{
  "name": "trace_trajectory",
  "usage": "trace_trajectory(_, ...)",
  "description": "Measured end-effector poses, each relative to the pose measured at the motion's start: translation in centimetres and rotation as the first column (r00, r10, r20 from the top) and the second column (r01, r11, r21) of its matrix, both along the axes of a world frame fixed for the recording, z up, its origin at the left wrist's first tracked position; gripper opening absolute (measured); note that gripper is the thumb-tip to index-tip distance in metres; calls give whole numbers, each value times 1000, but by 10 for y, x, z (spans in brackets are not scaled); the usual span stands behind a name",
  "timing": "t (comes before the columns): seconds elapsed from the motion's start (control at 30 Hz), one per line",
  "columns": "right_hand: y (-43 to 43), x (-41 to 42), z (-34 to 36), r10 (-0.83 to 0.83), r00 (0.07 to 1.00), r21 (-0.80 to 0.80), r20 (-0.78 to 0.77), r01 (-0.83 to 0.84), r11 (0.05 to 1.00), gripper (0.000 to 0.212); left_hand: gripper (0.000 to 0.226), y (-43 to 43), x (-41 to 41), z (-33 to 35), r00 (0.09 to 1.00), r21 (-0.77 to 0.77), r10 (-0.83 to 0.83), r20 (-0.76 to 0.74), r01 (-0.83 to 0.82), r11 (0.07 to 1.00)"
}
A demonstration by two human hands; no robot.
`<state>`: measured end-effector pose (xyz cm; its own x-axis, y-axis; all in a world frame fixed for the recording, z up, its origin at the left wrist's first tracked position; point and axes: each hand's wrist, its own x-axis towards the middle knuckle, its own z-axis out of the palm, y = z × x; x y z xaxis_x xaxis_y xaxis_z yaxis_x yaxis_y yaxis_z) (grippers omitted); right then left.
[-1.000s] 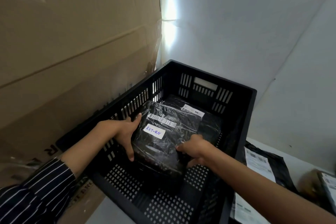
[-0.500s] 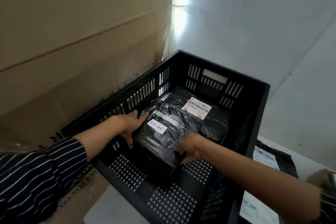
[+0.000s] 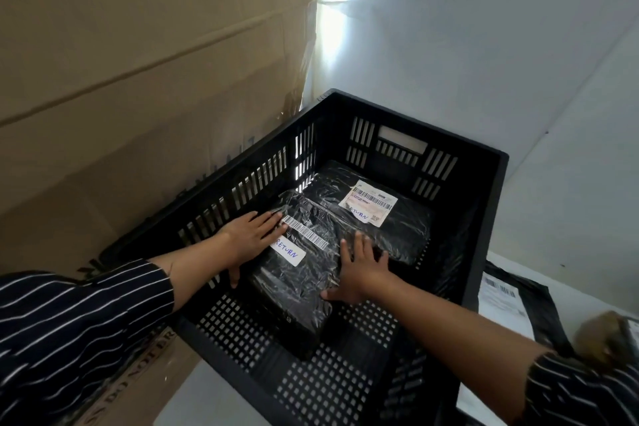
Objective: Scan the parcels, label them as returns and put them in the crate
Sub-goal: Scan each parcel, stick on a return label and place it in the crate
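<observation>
A black slatted crate stands on the table, with two black plastic-wrapped parcels in it. The near parcel lies on the crate floor and carries a barcode strip and a white sticker that reads RETURN. My left hand lies flat on its left edge, fingers straight. On the parcel's right edge my right hand presses with spread fingers. The far parcel lies behind it, with a white shipping label also marked RETURN.
A large cardboard box stands against the crate's left side. White walls close the back and right. A black mailer bag with a white label lies on the table right of the crate, and a brown wrapped parcel sits at the right edge.
The near parcel has gone down from my grip onto the crate floor. Both hands have uncurled and now lie flat on it. The far parcel's label has come into full view.
</observation>
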<state>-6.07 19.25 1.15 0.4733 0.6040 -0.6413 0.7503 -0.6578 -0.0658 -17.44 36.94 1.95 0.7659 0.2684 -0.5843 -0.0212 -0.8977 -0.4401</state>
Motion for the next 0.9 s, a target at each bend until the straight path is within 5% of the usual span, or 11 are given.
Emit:
trace_trajectory(0.27, 0, 13, 3, 132, 991, 2, 17, -132, 991, 102, 138, 0, -1, 10, 997, -99, 76, -2, -76, 992)
trace_trajectory(0.5, -30, 24, 56, 171, 985, 371, 22, -167, 914, 48, 74, -33, 5, 52, 920, -429, 259, 296, -114, 896)
trace_trajectory(0.67, -106, 30, 110, 100, 993, 702, 56, -111, 704, 29, 50, -80, 25, 96, 819, -520, 251, 516, 67, 852)
trace_trajectory(0.9, -245, 31, 106, -209, 978, 907, 13, 76, 414, 9, 29, -188, 92, 115, 701, -685, 257, 666, 438, 581)
